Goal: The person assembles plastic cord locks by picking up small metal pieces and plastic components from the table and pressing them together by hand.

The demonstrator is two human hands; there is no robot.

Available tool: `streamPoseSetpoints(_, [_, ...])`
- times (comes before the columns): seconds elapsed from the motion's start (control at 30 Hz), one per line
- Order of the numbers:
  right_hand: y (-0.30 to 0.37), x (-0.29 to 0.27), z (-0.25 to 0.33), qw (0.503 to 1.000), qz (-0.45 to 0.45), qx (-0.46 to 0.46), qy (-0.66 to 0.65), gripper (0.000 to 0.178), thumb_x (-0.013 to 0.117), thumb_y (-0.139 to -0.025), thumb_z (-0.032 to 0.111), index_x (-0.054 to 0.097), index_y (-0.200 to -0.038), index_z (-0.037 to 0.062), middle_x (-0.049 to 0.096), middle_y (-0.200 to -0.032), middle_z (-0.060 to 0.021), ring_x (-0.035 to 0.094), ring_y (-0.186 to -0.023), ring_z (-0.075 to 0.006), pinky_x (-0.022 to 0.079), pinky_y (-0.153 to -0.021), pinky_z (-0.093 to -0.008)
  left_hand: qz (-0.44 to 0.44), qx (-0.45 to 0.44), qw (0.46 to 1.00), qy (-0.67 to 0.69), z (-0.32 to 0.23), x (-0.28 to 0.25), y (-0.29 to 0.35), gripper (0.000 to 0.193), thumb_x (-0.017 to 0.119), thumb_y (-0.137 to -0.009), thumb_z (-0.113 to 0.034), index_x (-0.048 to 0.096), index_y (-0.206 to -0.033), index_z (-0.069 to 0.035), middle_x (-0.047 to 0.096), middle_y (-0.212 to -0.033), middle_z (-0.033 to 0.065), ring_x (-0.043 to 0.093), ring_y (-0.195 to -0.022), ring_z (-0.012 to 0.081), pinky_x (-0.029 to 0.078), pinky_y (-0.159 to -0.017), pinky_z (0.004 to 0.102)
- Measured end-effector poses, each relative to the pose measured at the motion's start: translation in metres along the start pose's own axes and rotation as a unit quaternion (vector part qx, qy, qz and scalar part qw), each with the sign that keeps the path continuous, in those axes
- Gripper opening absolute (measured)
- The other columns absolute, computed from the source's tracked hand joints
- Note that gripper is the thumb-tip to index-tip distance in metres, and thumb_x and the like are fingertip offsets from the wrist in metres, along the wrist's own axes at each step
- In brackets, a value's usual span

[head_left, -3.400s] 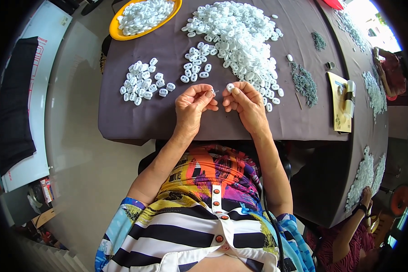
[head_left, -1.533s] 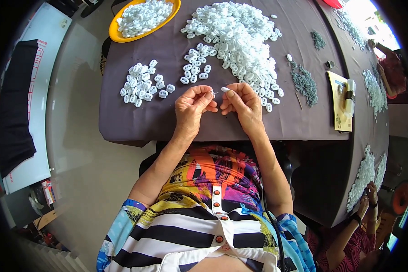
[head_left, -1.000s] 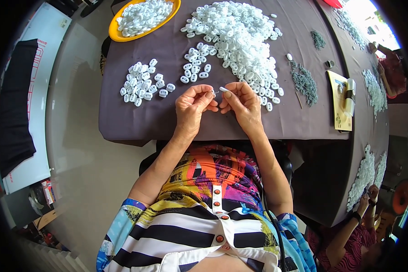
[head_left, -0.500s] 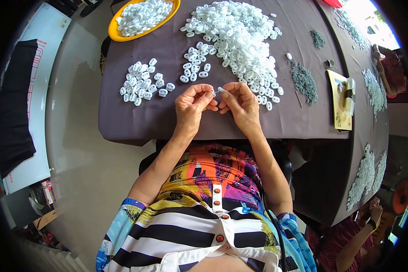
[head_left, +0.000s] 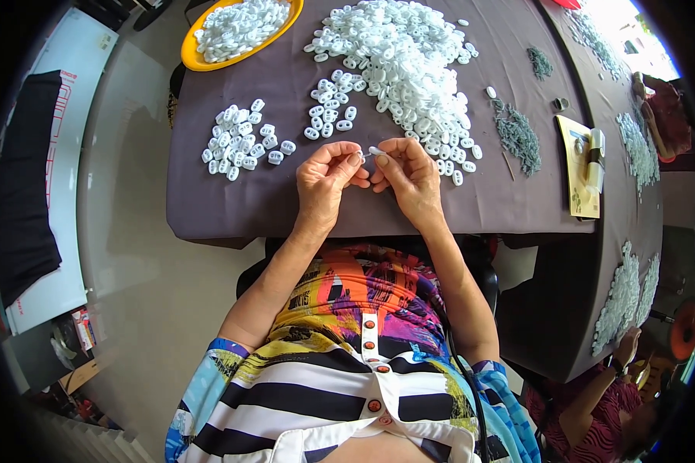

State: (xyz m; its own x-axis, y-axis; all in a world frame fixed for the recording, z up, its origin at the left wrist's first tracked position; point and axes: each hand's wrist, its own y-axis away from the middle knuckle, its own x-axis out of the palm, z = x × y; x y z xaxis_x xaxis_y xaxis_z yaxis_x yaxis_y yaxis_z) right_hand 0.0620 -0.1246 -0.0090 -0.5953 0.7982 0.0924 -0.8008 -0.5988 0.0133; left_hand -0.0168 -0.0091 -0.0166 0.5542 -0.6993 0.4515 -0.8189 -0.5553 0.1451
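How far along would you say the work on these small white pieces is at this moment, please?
Done, it seems: a small cluster of white pieces set apart left of the hands, and a filled yellow bowl. In hand: the left hand and right hand pinch one white piece between their fingertips. Left: the big white heap beyond them, plainly far larger than the cluster.

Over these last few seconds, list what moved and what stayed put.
Barely anything moved. Left hand and right hand stay pressed together over the table edge, pinching a small white piece between the fingertips, which shifted only slightly. The large white pile, small cluster and yellow bowl are unchanged.
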Motion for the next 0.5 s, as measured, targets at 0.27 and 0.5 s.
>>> streamPoseSetpoints(0.27, [0.0005,-0.0001,0.0042,1.000,0.004,-0.006,0.017,0.011,0.056,-0.087,0.006,0.053,-0.096,-0.0006,0.057,-0.069,-0.0015,0.055,-0.057,-0.0064,0.048,-0.052,-0.0199,0.000,0.006,1.000,-0.006,-0.0010,-0.0002,0.0007,0.011,0.060,-0.084,-0.006,0.060,-0.093,0.001,0.061,-0.076,0.0046,0.060,-0.061,0.0102,0.051,-0.058,0.0219])
streamPoseSetpoints(0.5, [0.0005,0.0000,0.0038,1.000,0.002,-0.010,0.020,0.011,0.056,-0.087,0.006,0.053,-0.095,-0.0006,0.057,-0.070,-0.0017,0.055,-0.057,-0.0062,0.047,-0.052,-0.0198,0.005,0.007,1.000,-0.002,-0.0021,0.0013,0.0006,0.011,0.060,-0.084,-0.005,0.060,-0.093,0.001,0.061,-0.077,0.0048,0.060,-0.062,0.0103,0.051,-0.058,0.0219])
